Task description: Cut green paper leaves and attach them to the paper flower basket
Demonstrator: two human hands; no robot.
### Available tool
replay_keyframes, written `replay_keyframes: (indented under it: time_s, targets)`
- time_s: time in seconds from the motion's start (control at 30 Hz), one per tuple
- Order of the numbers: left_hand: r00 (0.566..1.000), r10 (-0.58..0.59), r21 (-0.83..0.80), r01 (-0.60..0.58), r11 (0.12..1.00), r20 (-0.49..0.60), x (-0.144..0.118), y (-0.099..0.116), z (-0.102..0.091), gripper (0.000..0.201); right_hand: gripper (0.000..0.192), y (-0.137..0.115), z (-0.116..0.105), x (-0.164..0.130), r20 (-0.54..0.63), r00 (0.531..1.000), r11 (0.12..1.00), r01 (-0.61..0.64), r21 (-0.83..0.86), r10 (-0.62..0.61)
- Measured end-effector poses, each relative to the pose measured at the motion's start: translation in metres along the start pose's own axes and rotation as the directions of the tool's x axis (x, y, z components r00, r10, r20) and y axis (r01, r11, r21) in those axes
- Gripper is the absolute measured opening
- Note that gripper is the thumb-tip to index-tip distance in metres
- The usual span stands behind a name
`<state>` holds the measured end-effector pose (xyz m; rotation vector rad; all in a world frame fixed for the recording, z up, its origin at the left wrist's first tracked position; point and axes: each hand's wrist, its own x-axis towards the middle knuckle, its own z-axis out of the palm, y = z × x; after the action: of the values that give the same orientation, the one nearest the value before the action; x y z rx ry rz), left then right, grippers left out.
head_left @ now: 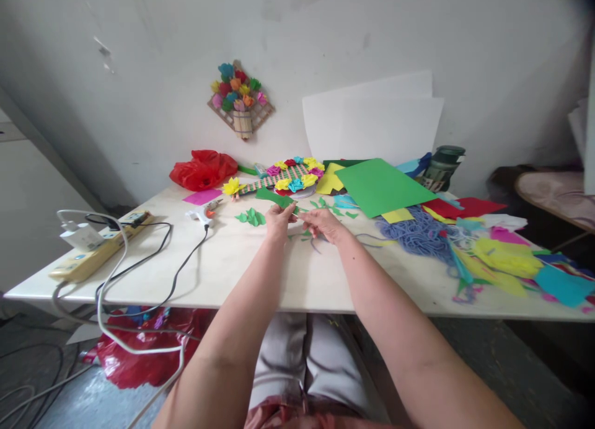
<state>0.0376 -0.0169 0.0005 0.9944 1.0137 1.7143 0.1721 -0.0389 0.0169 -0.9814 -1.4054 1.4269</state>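
My left hand (279, 219) pinches a strip of green paper (273, 198) that sticks out beyond its fingers. Close beside it, my right hand (322, 224) has its fingers curled together near the left fingertips; what they hold is too small to make out. Left of the hands lies a small pile of cut green leaf-shaped pieces (251, 217). Green paper scraps (335, 211) are scattered behind the right hand, and more lie under it. Just beyond the hands rests a guitar-shaped craft (274, 180) trimmed with yellow, blue, pink and red paper flowers.
A glue gun (202, 214) and a power strip (95, 249) with cables occupy the left side. Rightward are a large green sheet (383, 187), blue-grey yarn (418, 232), coloured paper scraps (506, 258) and a dark green jar (445, 167). A red plastic bag (204, 170) sits back left.
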Motion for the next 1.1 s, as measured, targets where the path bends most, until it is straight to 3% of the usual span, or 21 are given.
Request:
replay_keyframes:
  time_s: [0.3,0.67,0.83,1.1]
  targets:
    - [0.999,0.040,0.060,-0.039,0.997,-0.021,-0.001,0.001,0.000,0.035,0.021,0.005,0.002,0.006,-0.102,0.994,0.994,0.034,-0.105,-0.045]
    - [0.998,0.055,0.015,-0.055,0.998,0.001,0.002,-0.002,-0.001,0.040,0.028,0.010,0.001,0.008,-0.088,0.980,0.930,0.140,-0.340,-0.179]
    - [0.999,0.045,0.029,-0.045,0.999,0.008,0.001,-0.001,0.000,0.038,0.025,0.010,0.003,0.009,-0.177,0.972,0.962,0.110,-0.249,-0.157]
    - [1.000,0.009,0.054,-0.010,0.998,0.009,-0.001,0.000,0.001,0.042,0.024,0.014,0.003,0.014,-0.206,0.966,0.978,0.124,-0.169,-0.158]
